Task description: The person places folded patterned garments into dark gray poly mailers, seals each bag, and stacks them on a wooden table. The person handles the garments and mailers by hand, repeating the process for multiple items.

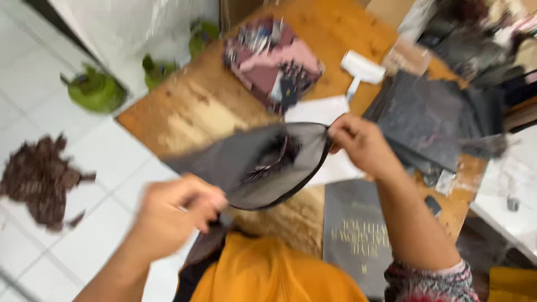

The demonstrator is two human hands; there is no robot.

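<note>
Left hand (pixel 173 215), right hand (pixel 358 142) raised, each pinching rim of grey bag (pixel 251 159), mouth spread.

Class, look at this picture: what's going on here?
A person holds a grey plastic bag open over a wooden table, the left hand and right hand each gripping an edge of its mouth. Something dark sits inside. A folded patterned cloth, a white lint roller and more dark bags lie behind.

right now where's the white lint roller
In the head view, the white lint roller lies on the wooden table, upper right of centre, between the folded pink cloth and dark bags.
</note>
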